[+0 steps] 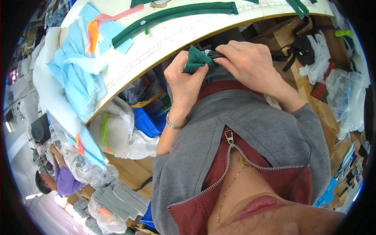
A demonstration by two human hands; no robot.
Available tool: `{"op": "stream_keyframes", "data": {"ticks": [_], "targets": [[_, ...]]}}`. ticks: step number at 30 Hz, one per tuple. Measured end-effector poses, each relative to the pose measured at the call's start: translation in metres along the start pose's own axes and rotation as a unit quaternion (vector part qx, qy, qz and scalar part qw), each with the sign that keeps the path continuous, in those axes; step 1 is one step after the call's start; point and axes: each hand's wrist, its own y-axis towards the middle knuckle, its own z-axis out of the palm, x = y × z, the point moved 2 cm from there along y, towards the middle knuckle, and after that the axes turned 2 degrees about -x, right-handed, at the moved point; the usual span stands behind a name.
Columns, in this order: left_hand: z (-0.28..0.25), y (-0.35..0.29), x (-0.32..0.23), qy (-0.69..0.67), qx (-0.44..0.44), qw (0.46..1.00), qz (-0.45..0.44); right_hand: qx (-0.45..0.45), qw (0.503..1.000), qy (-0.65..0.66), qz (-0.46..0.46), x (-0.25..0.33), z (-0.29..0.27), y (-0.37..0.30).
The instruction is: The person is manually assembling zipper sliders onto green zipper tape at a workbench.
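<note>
At the table's [172, 35] near edge, the left hand [181, 76] grips green fabric [196, 58], the right hand [251, 62] pinches a dark strip [215, 55]; apparent positioning next calls for aligned edges.

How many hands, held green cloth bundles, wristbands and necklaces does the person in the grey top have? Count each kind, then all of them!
Hands: 2, the left hand and the right hand
Green cloth bundle: 1
Metal wristband: 1
Gold necklace: 1
Total: 5

The green piece [197, 58] is matt cloth; the tabletop [156, 47] smooth; the wristwatch [174, 125] shiny metal; the clear bag [346, 94] glossy plastic.
</note>
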Motion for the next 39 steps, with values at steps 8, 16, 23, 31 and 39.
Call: {"op": "stream_keyframes", "data": {"ticks": [8,16,23,31,39], "targets": [[0.004,-0.001,-0.006,0.099,0.012,0.983,0.156,0.067,0.997,-0.038,-0.013,0.000,0.003,0.005],[-0.002,-0.004,0.004,0.023,0.001,0.997,0.073,0.143,0.888,0.403,0.169,-0.029,0.042,-0.006],[0.004,0.004,-0.001,-0.106,0.010,0.994,0.017,0.096,0.877,0.451,0.137,-0.021,0.041,-0.003],[0.005,0.003,-0.001,-0.056,0.084,0.995,-0.004,0.061,0.918,0.380,0.100,-0.006,0.024,-0.002],[-0.005,0.007,-0.002,0.054,-0.002,0.988,0.146,0.032,0.956,0.284,0.060,0.001,0.026,0.010]]}}
